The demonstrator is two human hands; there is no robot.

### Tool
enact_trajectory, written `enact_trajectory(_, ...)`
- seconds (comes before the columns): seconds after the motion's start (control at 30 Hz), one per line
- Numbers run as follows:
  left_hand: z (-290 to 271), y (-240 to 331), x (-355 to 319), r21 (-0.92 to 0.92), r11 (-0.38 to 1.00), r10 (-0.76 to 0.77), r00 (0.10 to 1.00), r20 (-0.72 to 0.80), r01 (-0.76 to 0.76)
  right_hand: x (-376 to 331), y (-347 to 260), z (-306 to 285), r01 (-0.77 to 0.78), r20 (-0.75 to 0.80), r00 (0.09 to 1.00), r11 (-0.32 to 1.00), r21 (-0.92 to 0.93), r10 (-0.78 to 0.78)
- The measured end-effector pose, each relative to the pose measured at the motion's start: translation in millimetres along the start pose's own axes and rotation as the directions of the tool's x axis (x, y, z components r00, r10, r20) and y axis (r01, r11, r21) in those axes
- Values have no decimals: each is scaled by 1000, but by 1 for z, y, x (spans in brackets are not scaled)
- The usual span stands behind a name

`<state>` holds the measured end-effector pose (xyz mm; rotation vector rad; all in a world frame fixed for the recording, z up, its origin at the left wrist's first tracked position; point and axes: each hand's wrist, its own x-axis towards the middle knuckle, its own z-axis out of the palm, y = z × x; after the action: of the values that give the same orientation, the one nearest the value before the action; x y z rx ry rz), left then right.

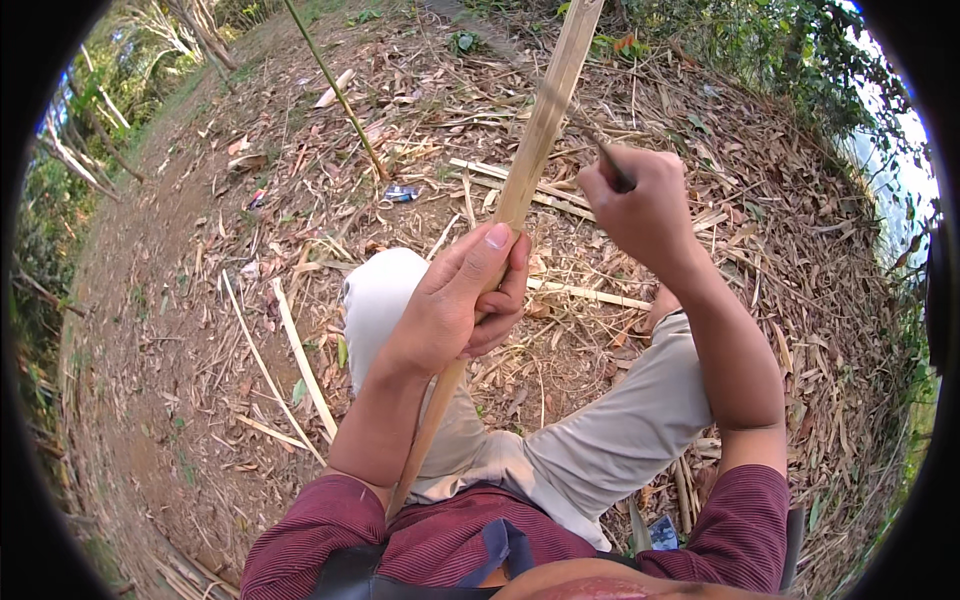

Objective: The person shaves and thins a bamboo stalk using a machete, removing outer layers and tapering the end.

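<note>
A long, pale split-bamboo strip [545,120] slants up from beside my left forearm to the top edge of the view. My left hand [465,290] is wrapped round it at mid-length, thumb lying along the upper face. To the right of the strip, my right hand [645,205] is closed in a fist round the dark handle of a knife [606,158]. The thin blade points up and left toward the strip; motion smears it, so whether it touches the bamboo I cannot tell. Below the hands are my bent legs in light trousers [625,400].
Dry leaves and shavings [520,390] cover the sloping ground. Cut strips [305,355] lie to the left, and more strips [560,200] lie ahead. A thin green stalk [340,95] rises at the upper left, near a blue wrapper [400,193]. Bushes [790,60] edge the far right.
</note>
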<state>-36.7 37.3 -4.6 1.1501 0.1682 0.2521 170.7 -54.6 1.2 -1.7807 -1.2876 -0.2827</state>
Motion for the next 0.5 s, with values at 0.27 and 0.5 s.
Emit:
enact_trajectory(0.27, -5, -22, 2, 252, 956, 155, 988, 5, -151, -31, -35, 22, 276, 220, 944, 954, -121, -245)
enact_trajectory(0.5, -8, -25, 7, 361, 922, 191, 976, -102, -142, -12, -12, 44, 366, 154, 928, 911, -191, -340)
